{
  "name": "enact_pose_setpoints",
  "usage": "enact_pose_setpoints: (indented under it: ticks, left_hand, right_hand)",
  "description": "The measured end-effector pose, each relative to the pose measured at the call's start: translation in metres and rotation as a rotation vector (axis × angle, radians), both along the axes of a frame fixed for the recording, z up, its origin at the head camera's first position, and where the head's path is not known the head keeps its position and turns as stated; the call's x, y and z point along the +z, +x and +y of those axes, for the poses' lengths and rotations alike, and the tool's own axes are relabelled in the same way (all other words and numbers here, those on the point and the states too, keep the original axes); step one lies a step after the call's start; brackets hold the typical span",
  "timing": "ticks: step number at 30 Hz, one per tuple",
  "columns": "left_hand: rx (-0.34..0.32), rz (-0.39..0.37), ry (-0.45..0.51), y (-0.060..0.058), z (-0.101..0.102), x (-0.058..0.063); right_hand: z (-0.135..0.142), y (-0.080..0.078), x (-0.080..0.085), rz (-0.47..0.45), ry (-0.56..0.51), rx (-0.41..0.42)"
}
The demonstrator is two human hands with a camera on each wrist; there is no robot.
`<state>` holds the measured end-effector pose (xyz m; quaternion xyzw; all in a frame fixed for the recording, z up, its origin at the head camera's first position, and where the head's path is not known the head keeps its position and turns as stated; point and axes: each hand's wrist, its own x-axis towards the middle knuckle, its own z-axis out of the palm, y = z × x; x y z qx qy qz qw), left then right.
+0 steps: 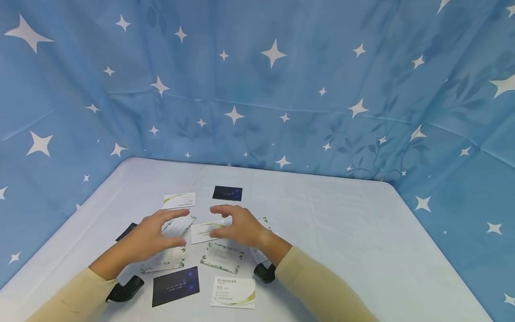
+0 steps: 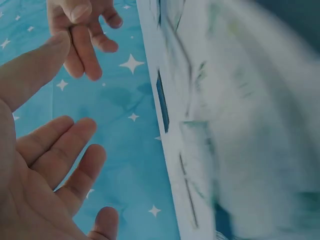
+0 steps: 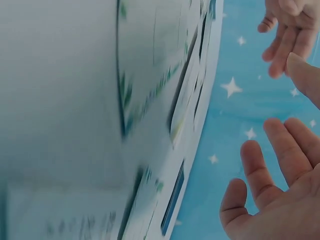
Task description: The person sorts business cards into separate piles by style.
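My left hand (image 1: 150, 237) and right hand (image 1: 239, 226) face each other over a spread of business cards, fingers apart, with nothing held. Between and under them lie a white card with a yellow-green curve (image 1: 203, 232), a leaf-bordered card (image 1: 222, 258) and another leaf-edged card (image 1: 170, 260) partly covered by the left hand. In the left wrist view, the left palm (image 2: 40, 195) shows with loosely bent fingers. The right wrist view shows the right hand (image 3: 280, 185) likewise, its fingers spread. Part of a card (image 1: 259, 256) hides beneath the right wrist.
Dark blue cards lie at the back (image 1: 227, 193) and front (image 1: 175, 287). White cards lie at the back left (image 1: 179, 200) and front (image 1: 232, 293). A dark piece (image 1: 126, 231) shows beside the left hand. The white table (image 1: 342, 232) meets a starry blue curtain (image 1: 257, 89).
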<state>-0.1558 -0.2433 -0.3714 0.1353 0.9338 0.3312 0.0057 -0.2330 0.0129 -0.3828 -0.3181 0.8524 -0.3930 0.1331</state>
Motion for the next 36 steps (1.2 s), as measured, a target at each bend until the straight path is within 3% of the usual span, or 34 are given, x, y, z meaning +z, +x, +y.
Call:
enact_pose_setpoints:
  ticks: [6,10,15,28,36]
  left_hand:
    - [0.07,-0.088,-0.009,0.033,-0.006,-0.01]
    - [0.104,-0.137,-0.045,0.044,-0.011,-0.019]
    - [0.08,-0.132,-0.063,0.054,-0.015,-0.028]
    - [-0.045,-0.054,-0.154,0.064,-0.013,-0.039]
    - [-0.044,-0.045,-0.168,0.063,-0.011,-0.04]
  right_hand:
    - [-0.007,0.015,0.0,-0.009,0.035,0.075]
    - [-0.012,0.024,-0.003,-0.01,0.064,0.12]
    - [-0.019,0.033,-0.005,0.003,0.122,0.194]
    - [-0.029,0.047,-0.006,0.013,0.271,0.245]
    - [-0.029,0.05,-0.009,0.173,0.415,0.322]
